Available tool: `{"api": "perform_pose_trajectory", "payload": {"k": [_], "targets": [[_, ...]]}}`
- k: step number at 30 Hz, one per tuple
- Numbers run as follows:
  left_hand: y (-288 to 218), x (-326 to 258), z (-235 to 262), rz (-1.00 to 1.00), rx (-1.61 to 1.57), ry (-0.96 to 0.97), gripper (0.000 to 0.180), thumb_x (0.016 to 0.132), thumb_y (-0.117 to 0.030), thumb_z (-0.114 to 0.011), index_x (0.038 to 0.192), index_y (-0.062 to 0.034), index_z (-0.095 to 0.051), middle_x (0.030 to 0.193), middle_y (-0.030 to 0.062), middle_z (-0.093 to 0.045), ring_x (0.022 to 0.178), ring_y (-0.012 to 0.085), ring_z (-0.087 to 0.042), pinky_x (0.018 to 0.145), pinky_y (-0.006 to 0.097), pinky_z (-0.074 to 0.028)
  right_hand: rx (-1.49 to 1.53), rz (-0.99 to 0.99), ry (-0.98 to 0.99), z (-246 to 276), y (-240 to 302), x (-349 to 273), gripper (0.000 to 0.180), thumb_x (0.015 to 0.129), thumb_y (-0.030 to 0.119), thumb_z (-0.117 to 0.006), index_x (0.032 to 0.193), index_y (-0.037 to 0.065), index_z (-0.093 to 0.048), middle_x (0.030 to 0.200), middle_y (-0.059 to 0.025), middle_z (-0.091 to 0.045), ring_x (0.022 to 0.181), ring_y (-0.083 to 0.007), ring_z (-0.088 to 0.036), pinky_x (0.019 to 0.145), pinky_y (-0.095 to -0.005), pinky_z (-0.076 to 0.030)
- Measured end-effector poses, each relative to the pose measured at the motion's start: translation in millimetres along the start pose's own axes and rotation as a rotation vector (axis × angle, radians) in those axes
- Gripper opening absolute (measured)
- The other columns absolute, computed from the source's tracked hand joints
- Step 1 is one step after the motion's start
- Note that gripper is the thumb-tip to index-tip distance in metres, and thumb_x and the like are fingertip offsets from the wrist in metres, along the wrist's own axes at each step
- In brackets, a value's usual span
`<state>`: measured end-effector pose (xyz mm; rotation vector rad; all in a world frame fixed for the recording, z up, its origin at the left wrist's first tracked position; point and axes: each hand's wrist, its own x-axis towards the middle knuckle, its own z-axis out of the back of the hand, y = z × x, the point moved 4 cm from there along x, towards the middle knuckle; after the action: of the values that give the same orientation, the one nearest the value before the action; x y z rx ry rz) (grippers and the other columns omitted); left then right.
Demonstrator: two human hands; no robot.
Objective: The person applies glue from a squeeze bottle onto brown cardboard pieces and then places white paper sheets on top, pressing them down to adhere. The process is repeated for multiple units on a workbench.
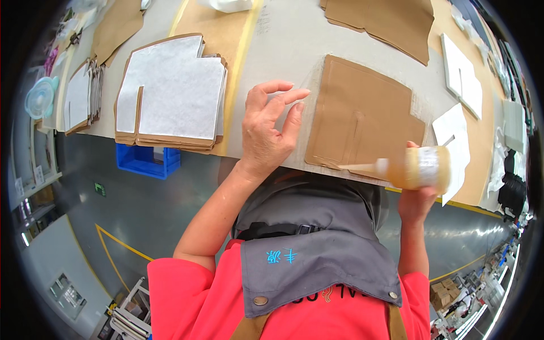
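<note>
In my right hand [418, 195] is a squeeze bottle [416, 168] of yellowish liquid, probably glue, lying sideways with its pale nozzle pointing left. The bottle is slightly blurred. Its tip is at the near edge of a brown leather-like panel [368, 107], which has a stepped right side and a faint slit line; whether the tip touches cannot be told. Left of that panel, my left hand [272, 122] hovers over the table, fingers stretched and slightly apart, with nothing visible in them.
A stack of white-topped brown panels [170, 90] lies to the left, with a smaller stack [79, 99] beyond. More brown sheets [385, 20] lie at the back. White slotted pieces [453, 136] rest at right. A blue crate [144, 161] stands below the table's near edge.
</note>
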<state>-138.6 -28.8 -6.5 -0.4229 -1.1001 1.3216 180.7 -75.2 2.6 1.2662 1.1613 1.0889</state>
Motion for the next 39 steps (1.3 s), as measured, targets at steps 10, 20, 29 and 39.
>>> {"api": "perform_pose_trajectory", "payload": {"k": [10,20,29,39], "targets": [[-3.0,-0.4,-0.1,0.011,0.091,0.049,0.022,0.092,0.000,-0.065,0.112,-0.0057,-0.073,0.116,0.0120,-0.064,0.110,0.0273,-0.061,0.097,0.037,-0.048,-0.404,-0.098,-0.517,291.4,92.5,105.8,0.056,0.096,0.053,-0.065,0.131,0.010,-0.059,0.120,-0.0014,-0.064,0.104,-0.0137,-0.064,0.082,-0.0318,-0.055],[-3.3,-1.4,1.1,0.025,0.125,0.053,0.022,0.092,0.003,-0.063,0.111,-0.0029,-0.072,0.117,0.0128,-0.062,0.110,0.0278,-0.060,0.096,0.037,-0.048,-1.649,0.357,-0.418,266.7,56.4,133.7,0.058,0.090,0.048,-0.072,0.125,0.003,-0.063,0.122,-0.0176,-0.065,0.117,-0.0336,-0.060,0.099,-0.0442,-0.048],[-47.0,21.7,-14.9,-0.146,0.162,0.132,0.024,0.092,0.004,-0.064,0.111,-0.0065,-0.074,0.119,0.0127,-0.062,0.112,0.0281,-0.060,0.096,0.037,-0.048,-1.000,-0.295,-0.037,229.9,25.4,204.4,0.043,0.087,0.038,-0.079,0.109,0.003,-0.069,0.103,-0.0088,-0.069,0.096,-0.0198,-0.065,0.088,-0.0336,-0.050],[-135.9,91.2,-182.0,-0.351,-0.133,0.579,0.048,0.089,-0.016,-0.076,0.135,-0.0087,-0.062,0.136,0.0147,-0.059,0.125,0.0307,-0.056,0.105,0.041,-0.046,-0.654,0.092,-0.065,221.7,56.4,150.1,0.020,0.087,0.018,-0.079,0.093,0.005,-0.065,0.092,0.0027,-0.064,0.095,-0.0107,-0.060,0.085,-0.0289,-0.049]]}}
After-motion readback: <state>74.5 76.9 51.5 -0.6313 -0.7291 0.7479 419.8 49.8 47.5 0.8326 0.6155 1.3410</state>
